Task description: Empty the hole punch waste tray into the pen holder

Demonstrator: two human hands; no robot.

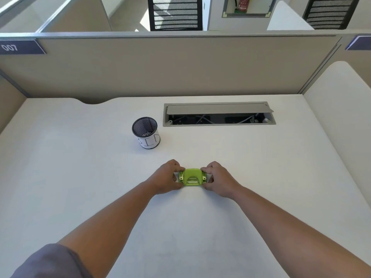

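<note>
A small lime-green hole punch (pixel 192 177) rests on the white desk (pixel 80 177) in the middle of the view. My left hand (pixel 167 177) grips its left end with thumb and fingers, and my right hand (pixel 217 178) grips its right end the same way. A black mesh pen holder (pixel 146 132) with a white paper band stands upright farther back and to the left, apart from both hands. Small pale bits lie at its bottom. The punch's waste tray is hidden underneath.
An open cable hatch (pixel 218 114) with a raised grey lid is set into the desk at the back right. Beige partition walls (pixel 180 65) enclose the desk at the back and on both sides.
</note>
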